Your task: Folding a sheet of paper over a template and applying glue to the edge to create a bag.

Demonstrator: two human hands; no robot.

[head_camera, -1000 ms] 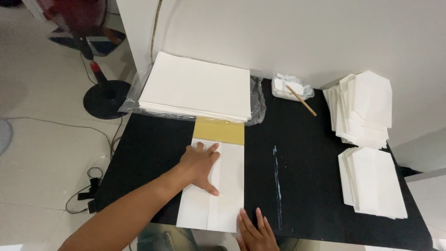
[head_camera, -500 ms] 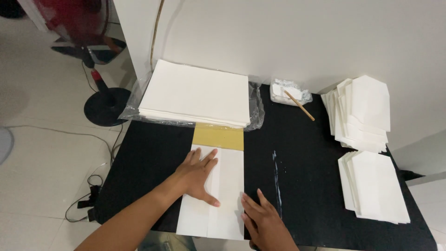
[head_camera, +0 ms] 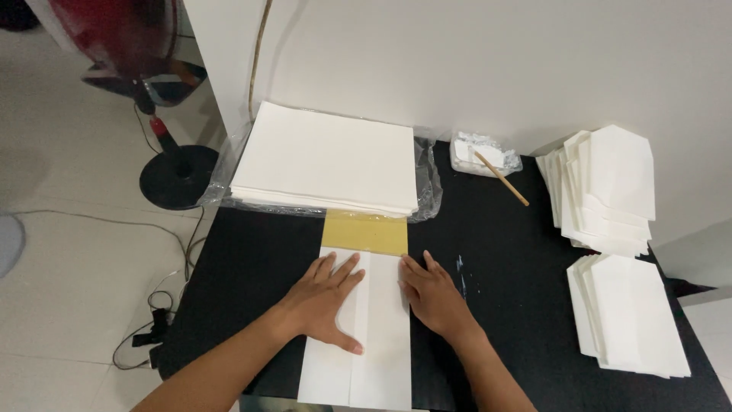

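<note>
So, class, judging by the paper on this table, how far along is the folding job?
Done: two piles of folded white paper pieces at the right. In hand: left hand and right hand press a long folded white sheet. Left: a thick stack of flat white sheets.

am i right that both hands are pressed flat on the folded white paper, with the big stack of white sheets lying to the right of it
Not quite. The head view shows the left hand and right hand flat on the folded white paper, but the big stack of white sheets lies beyond it, at the far edge of the black table. To the right lie smaller piles of folded pieces.
</note>
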